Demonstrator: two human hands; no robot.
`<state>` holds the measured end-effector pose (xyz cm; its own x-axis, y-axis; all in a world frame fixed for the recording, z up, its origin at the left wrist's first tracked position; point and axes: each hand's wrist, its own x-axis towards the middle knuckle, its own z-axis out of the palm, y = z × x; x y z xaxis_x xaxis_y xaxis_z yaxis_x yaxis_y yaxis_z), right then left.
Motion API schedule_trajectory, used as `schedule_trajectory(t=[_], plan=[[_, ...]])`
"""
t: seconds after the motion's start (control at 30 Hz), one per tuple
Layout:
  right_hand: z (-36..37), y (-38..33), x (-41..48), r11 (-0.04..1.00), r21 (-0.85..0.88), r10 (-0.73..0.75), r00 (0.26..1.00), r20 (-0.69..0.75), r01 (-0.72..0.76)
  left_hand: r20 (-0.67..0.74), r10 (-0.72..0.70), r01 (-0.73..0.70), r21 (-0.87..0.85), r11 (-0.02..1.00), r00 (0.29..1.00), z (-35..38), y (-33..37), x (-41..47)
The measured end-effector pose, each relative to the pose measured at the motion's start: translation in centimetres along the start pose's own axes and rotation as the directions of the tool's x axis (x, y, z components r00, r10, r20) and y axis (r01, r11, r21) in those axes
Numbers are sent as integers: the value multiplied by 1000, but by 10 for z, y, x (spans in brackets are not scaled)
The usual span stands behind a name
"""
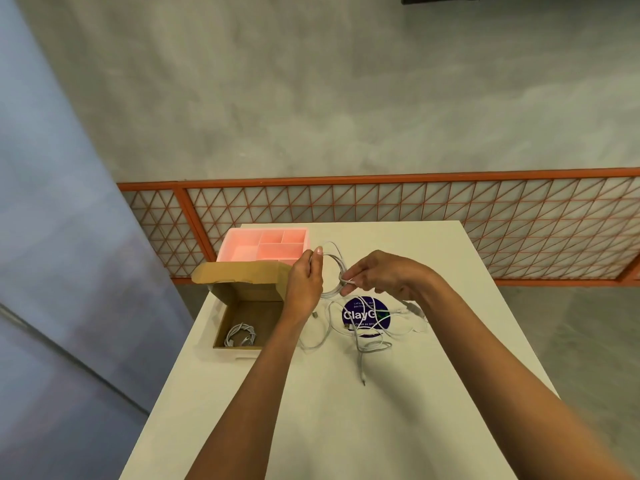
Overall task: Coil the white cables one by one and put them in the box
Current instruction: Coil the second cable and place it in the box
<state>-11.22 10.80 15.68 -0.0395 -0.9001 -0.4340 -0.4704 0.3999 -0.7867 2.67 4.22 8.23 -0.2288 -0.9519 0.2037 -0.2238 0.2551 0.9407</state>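
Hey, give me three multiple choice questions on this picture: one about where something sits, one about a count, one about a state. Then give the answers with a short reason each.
1. Where is the pink tray? A) behind the cardboard box B) on the blue sticker C) on the floor
2. How many cables lie coiled in the cardboard box? A) none B) one C) three
3. The white cable loop over the table is: A) lying loose B) held by both hands C) knotted to the tray

Answers: 1 A, the tray sits at the table's far left, just past the box's open lid. 2 B, a single coiled cable lies on the box floor. 3 B, the left hand and right hand each grip the loop.
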Motion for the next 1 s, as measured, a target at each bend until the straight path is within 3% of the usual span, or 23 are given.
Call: schedule_trajectory(t=[0.07,0.3,0.43,0.53,0.73,0.9,1.0], plan=[[3,-3,2,997,-83,6,1000,-14,-7,-15,-10,10,-6,1000,1000,3,1,-3],[19,5,13,997,-63,-61,959,-276,45,12,-57,58,-88,994,998,3,5,-7],[21,-1,12,991,-119,43,984,-175,-64,52,-86,93,-144,985,995,1,-1,-11],[23,-6,6,979,-198,34,998,-58,-45,49,-65,72,-144,987,997,1,-5,-12],[14,-7,2,1000,-22,4,992,124,-1,24,-29,32,-137,990,999,-3,-10,-6],[4,-6,3,988,153,-51,990,128,31,34,-27,31,-140,990,999,-5,-12,-6],[3,-9,3,997,82,-19,997,79,12,32,-39,43,-149,988,999,-5,-15,-5]])
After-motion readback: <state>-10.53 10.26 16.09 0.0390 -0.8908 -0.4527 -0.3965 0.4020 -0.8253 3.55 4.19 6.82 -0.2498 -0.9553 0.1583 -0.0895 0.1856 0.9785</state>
